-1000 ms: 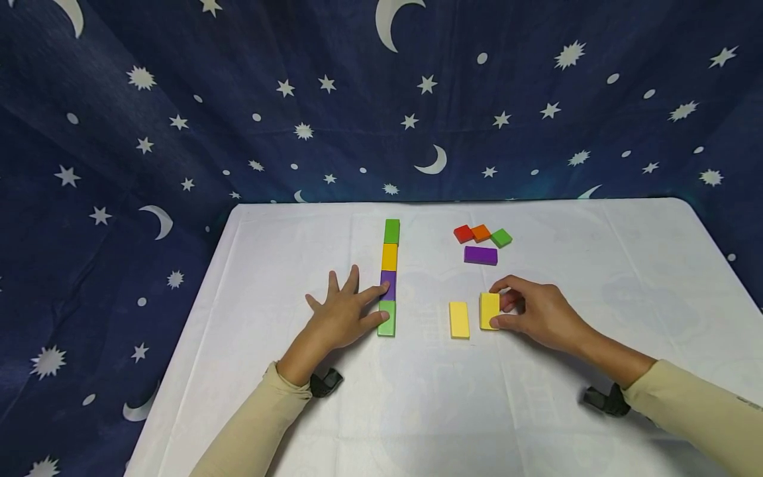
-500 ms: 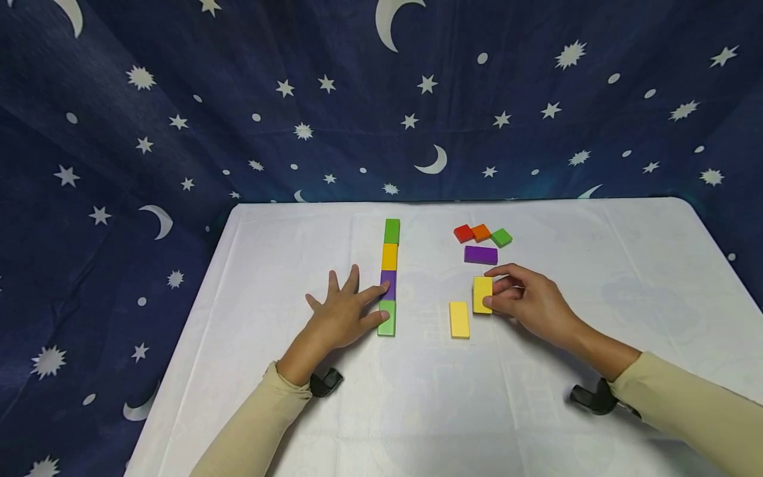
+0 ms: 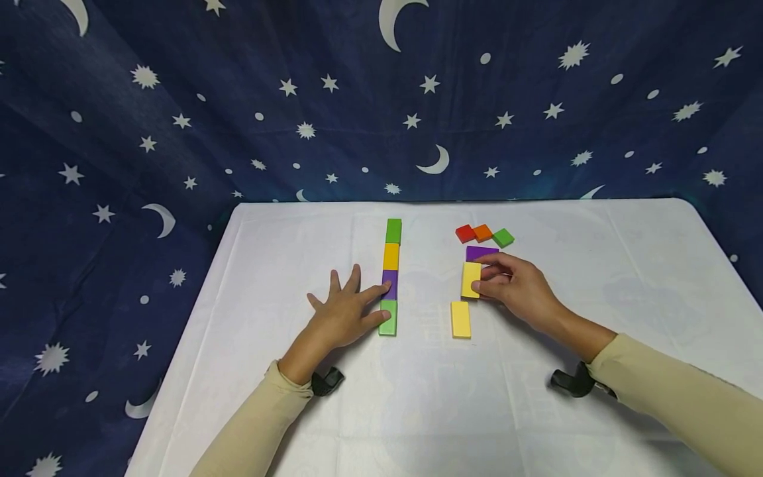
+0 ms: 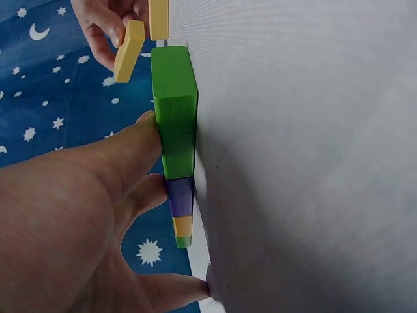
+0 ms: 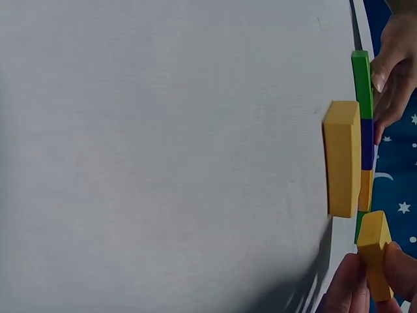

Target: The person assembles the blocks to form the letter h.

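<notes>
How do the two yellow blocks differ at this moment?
The held yellow block is pinched by the right hand; the loose yellow block lies untouched. The held one looks lifted and tilted in the wrist views; the loose one lies flat on the table. The held one sits farther back, beside the purple block. Both share colour and shape.
</notes>
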Demonstrator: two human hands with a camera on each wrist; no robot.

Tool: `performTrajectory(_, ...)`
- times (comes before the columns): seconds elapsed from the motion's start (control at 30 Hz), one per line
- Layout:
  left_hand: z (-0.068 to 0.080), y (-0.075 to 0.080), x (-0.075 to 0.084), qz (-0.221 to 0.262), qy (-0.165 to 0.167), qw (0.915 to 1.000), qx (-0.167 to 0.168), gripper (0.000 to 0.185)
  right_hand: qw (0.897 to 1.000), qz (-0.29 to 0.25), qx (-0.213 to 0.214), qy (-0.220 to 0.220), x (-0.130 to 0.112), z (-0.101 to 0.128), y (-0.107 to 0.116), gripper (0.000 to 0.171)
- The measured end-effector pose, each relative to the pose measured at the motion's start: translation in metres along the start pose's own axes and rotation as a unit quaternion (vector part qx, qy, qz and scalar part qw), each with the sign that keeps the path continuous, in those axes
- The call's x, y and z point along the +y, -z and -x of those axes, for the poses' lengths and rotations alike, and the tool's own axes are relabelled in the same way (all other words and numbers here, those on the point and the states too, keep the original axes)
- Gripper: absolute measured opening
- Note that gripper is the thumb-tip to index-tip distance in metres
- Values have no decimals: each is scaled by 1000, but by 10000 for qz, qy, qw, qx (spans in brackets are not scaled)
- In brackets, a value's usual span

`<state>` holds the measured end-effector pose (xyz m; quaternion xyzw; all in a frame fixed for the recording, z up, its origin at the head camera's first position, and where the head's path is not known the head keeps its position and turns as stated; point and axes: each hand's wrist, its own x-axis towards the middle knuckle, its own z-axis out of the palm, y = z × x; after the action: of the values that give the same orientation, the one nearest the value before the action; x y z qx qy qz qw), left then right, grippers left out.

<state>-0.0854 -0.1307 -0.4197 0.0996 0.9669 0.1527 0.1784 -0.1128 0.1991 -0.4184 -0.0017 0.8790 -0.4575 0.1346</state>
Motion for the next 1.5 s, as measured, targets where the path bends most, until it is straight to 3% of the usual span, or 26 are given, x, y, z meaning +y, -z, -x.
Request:
performTrajectory(0.4,1,0,1,-12,-20,10000,37,58,9990,-218,-202,-344,-7,-15,-10,57)
performTrajectory(0.6,0,0,0,-5,-13,10000,11,59,9988,-269,-267,-296,-5,-19,-13,58)
performTrajectory(1.23,1,0,1,-22,-16,10000,70,59,9989,413,-211,-39,-4,-24,-15,52)
performTrajectory(1.5,0,0,0,-11,-17,10000,52,59,9968,644,-402,-252,-5,-27,-13,56)
